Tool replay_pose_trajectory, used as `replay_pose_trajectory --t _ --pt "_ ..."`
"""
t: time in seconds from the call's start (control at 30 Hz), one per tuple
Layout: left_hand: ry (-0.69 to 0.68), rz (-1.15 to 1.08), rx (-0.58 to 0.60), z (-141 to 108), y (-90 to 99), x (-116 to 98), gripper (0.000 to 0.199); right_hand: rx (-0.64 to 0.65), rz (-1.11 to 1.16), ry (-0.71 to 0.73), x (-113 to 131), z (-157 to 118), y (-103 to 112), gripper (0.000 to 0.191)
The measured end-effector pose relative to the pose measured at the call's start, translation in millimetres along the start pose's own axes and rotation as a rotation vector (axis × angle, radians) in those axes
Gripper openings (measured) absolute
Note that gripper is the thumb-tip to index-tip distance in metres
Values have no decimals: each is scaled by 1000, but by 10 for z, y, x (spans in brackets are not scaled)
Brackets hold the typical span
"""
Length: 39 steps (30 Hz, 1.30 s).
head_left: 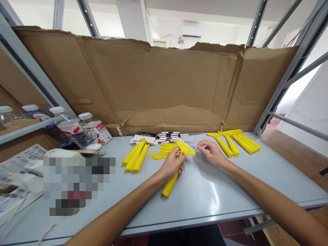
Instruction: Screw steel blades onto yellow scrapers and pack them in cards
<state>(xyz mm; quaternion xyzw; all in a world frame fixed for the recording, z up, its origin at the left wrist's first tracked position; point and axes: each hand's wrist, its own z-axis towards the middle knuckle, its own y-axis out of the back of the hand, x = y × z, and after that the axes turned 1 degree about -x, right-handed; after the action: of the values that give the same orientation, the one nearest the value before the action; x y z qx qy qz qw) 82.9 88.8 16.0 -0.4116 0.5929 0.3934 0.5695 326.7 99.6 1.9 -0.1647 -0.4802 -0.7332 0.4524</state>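
Observation:
My left hand [174,163] is wrapped round a yellow tool [170,186] with a tube-like handle slanting down to the left and a flat, wider head at the top. My right hand [210,152] is just right of that head, its thumb and fingertips pinched at some small metal pieces too small to make out. Behind the left hand lie several flat yellow pieces [156,156] in a fan. Yellow handles [135,158] with a black and white card lie to their left. Small packets with black and white labels [169,137] are stacked behind.
More yellow tools [243,140] lie at the back right of the grey table [230,201]. Bottles [96,129] stand or lean at the left, near a blurred-out patch and papers. A cardboard sheet [166,82] closes off the back, between metal posts.

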Motion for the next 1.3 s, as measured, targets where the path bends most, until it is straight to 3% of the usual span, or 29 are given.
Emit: replay_pose_trajectory --t 0.17,0.37,0.87,1.3 --pt "-17 -18 -32 -43 -90 10 29 -28 206 -112 78 -44 -230 37" --pt "-25 -27 -26 -86 -150 40 26 -59 244 -162 195 -94 -377 36" --pt "-60 -4 -6 -91 -158 26 30 -187 144 -129 275 -144 -422 21" --pt "-32 4 -21 -96 -168 39 27 -156 181 -148 314 -137 -404 19"
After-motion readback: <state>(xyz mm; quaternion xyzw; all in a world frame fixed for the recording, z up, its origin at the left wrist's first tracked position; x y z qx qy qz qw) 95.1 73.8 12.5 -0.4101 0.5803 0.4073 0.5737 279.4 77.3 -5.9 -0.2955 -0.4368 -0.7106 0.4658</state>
